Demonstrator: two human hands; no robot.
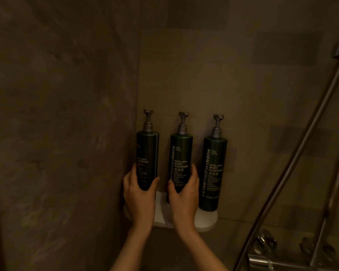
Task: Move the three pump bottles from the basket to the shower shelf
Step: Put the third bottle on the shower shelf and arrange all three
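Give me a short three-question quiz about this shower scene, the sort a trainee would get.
1. How many pump bottles stand on the white shelf?
2. True or false: the right bottle is held by a hand.
3. Which bottle does the left hand grip: A) left bottle, B) middle bottle, C) none?

Key:
1. Three, though the hands hide the bases of the left and middle ones.
2. False; it stands free, while the right hand grips the middle bottle.
3. A.
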